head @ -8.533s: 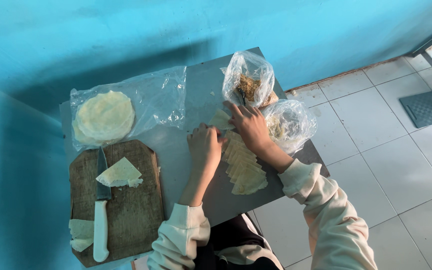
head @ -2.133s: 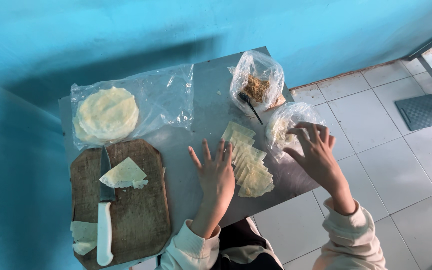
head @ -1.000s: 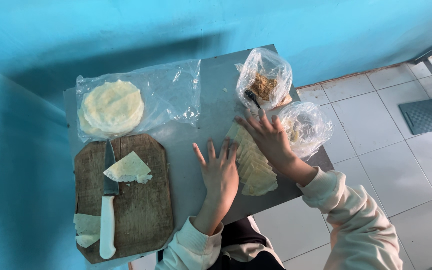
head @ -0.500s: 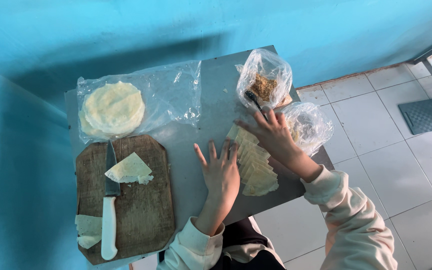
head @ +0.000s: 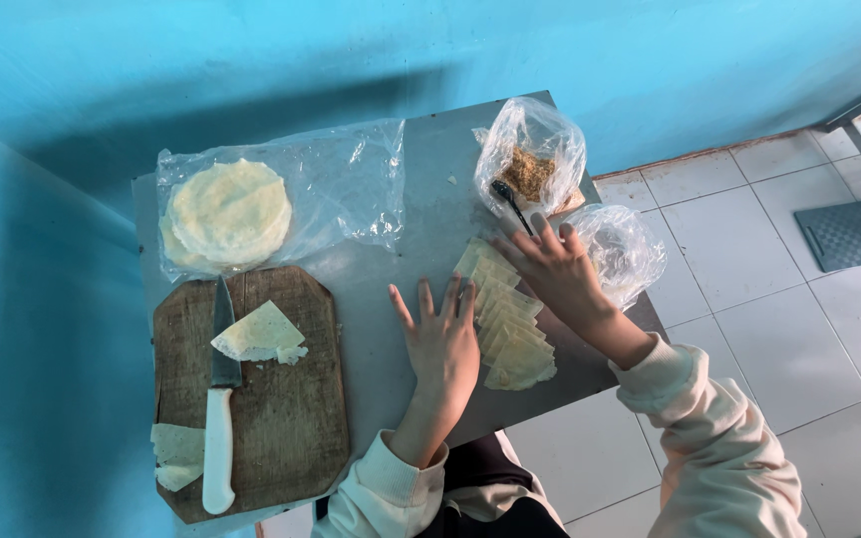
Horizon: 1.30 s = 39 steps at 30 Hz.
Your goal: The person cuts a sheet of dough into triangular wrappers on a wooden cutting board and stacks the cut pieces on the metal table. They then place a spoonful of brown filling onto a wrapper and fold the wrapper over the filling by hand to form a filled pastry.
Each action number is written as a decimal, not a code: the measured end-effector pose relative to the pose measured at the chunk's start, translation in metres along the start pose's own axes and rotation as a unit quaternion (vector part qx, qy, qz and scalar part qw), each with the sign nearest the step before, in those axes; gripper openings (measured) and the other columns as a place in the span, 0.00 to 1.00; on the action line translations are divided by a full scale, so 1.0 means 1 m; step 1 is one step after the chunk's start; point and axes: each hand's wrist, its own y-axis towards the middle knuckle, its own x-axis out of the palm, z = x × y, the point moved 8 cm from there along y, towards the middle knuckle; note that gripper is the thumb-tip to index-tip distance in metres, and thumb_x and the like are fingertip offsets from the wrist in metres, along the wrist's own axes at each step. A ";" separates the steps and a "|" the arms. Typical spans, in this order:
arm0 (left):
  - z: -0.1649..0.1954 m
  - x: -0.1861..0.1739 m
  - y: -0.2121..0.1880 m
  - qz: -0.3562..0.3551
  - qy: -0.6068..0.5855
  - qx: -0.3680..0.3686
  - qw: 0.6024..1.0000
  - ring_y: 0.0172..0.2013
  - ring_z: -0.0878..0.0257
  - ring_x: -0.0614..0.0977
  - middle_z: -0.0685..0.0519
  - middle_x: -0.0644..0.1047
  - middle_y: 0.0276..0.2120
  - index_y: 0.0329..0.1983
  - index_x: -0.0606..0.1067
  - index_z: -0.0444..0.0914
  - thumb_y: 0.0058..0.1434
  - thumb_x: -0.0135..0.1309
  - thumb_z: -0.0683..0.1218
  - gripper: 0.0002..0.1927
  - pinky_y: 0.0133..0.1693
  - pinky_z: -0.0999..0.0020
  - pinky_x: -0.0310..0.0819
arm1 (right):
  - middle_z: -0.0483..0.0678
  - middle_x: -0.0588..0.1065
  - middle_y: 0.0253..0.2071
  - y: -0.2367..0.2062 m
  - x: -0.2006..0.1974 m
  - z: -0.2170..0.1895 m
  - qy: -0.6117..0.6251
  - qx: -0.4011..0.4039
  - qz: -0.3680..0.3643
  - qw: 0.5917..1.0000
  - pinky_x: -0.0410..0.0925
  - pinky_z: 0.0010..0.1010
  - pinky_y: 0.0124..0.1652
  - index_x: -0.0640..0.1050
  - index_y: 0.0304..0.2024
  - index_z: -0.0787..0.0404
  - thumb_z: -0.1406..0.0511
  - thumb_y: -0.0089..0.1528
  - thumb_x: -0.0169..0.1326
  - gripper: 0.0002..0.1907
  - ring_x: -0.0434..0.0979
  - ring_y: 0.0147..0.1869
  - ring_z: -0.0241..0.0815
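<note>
Fingers point(head: 429, 299) of the left hand point(head: 442, 344) are spread wide and pressed flat on the grey worktop point(head: 421, 179), gripping nothing; the right hand point(head: 555, 274) also lies open, palm down, its fingers resting on the upper end of a row of pastry pieces point(head: 505, 324). Just beyond the right hand, an open clear plastic bag point(head: 535, 159) holds a brown crumbly filling with a dark spoon point(head: 508, 199) standing in it; a second clear bag point(head: 625, 249) sits just right of the hand, its contents too blurred to tell. The pastry pieces are pale yellow, thin and wedge-shaped, overlapping in a line between the two hands near the worktop's front right edge. To the left, a stack of round pale sheets point(head: 226, 211) lies on a flattened clear plastic wrapper point(head: 351, 179). In front of it a dark wooden cutting board point(head: 281, 418) carries a white-handled knife point(head: 218, 418), one cut wedge point(head: 261, 334) beside the blade, and a few offcuts point(head: 176, 453) at its lower left corner.
</note>
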 end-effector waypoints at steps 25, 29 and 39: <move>-0.002 0.000 0.000 0.009 -0.018 0.015 1.000 0.66 0.36 0.65 0.49 0.70 0.65 0.64 0.69 0.35 0.60 0.52 0.44 0.27 0.67 0.25 0.30 | 0.46 0.77 0.46 -0.075 -0.040 0.114 0.263 0.287 0.104 0.915 0.70 0.39 0.52 0.79 0.54 0.54 0.63 0.71 0.57 0.09 0.76 0.52 0.49; -0.001 0.001 0.001 0.005 0.006 0.017 1.000 0.67 0.37 0.65 0.50 0.70 0.65 0.64 0.69 0.35 0.60 0.52 0.44 0.27 0.67 0.25 0.30 | 0.48 0.72 0.47 -0.095 -0.020 0.105 0.303 0.234 -0.029 0.923 0.67 0.41 0.52 0.82 0.51 0.45 0.55 0.59 0.63 0.17 0.70 0.53 0.50; -0.004 0.002 0.000 -0.005 -0.003 0.014 1.000 0.66 0.39 0.66 0.51 0.71 0.64 0.63 0.70 0.37 0.60 0.53 0.44 0.26 0.67 0.24 0.29 | 0.46 0.69 0.48 -0.104 -0.002 0.078 0.367 0.242 -0.028 0.898 0.64 0.41 0.58 0.85 0.45 0.45 0.57 0.58 0.61 0.13 0.66 0.55 0.49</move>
